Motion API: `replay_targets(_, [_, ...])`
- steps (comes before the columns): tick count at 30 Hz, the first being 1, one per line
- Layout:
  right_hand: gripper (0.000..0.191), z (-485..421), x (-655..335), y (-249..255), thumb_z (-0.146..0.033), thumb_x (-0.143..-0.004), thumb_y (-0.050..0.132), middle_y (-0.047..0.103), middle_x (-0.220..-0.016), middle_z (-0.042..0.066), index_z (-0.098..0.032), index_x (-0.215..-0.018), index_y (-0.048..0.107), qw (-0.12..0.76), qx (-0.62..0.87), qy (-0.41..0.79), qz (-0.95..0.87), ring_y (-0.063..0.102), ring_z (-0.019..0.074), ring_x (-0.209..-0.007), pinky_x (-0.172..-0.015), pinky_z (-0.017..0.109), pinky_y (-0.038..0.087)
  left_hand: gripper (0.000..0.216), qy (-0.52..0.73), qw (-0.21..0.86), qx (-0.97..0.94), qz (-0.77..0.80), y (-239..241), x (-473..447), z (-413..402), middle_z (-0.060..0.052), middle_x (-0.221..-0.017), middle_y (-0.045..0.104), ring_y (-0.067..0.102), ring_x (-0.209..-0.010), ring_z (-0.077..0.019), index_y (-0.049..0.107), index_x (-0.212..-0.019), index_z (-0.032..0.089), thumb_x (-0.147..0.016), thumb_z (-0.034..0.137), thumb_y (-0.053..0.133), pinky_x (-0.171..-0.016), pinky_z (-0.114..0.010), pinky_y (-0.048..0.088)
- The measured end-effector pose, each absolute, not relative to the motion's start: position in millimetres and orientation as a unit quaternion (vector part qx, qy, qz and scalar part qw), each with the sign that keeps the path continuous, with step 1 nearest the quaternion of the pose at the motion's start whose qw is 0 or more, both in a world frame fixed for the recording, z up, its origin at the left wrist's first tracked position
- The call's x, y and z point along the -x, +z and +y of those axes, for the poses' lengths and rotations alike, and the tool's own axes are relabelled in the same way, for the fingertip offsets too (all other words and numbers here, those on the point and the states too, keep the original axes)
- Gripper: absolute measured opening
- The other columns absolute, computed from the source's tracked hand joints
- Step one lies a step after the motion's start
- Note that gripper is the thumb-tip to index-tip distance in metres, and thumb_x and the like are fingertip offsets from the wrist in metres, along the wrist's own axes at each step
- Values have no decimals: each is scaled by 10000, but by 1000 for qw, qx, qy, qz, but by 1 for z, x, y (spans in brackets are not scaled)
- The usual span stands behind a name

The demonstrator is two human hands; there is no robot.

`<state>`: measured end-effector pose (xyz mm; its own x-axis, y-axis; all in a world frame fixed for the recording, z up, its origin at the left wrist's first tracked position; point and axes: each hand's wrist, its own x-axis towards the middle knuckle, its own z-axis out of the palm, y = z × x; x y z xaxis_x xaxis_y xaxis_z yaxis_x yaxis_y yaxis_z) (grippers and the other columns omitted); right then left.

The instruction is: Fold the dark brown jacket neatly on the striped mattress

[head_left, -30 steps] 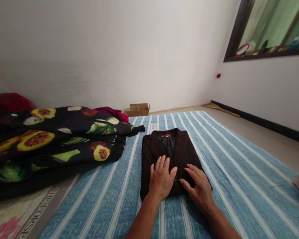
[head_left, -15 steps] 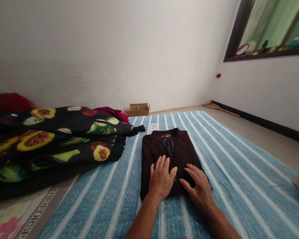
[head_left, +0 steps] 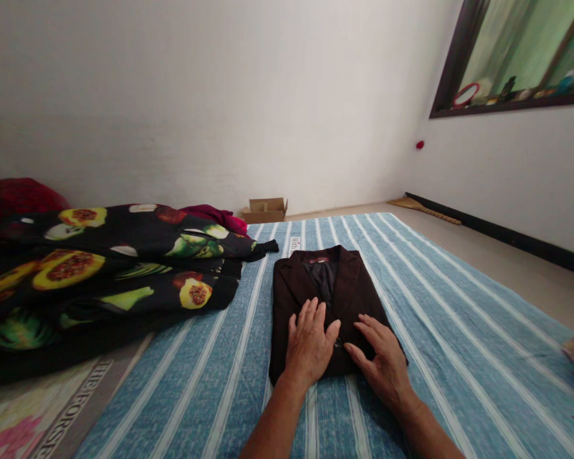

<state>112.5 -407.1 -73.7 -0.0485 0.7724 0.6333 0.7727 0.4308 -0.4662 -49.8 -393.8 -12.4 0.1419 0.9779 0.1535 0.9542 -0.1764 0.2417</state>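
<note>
A dark brown suit jacket [head_left: 354, 287] lies folded into a neat rectangle, front side up, its collar pointing away from me and the dark lining showing between the lapels. My left hand [head_left: 310, 344] rests flat on its lower left part, fingers slightly spread. On the lower right part lies my right hand [head_left: 381, 358], open, thumb apart from the fingers. A dark button [head_left: 337, 343] shows between the two thumbs. Neither hand grips the cloth. Under the jacket is a blue and white striped sheet [head_left: 229, 408].
To the left lies a black garment with a fruit print [head_left: 138, 268], with dark red cloth [head_left: 220, 218] behind it. A cardboard box [head_left: 266, 210] stands by the wall. A broom-like object [head_left: 425, 209] lies on the floor at the right, below a window [head_left: 521, 57].
</note>
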Motion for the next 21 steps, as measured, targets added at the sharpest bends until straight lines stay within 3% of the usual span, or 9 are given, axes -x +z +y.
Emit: replay_targets(21, [393, -409, -112, -70, -446, -778, 598, 610, -1167, 111, -186, -1071, 631, 434, 537, -1, -723, 543, 265, -1099, -920, 446, 458, 517, 142, 35, -756, 638, -13, 50, -394, -91, -1435, 364, 262, -1341, -229, 410, -1334, 155, -922, 444, 287, -1070, -487, 245])
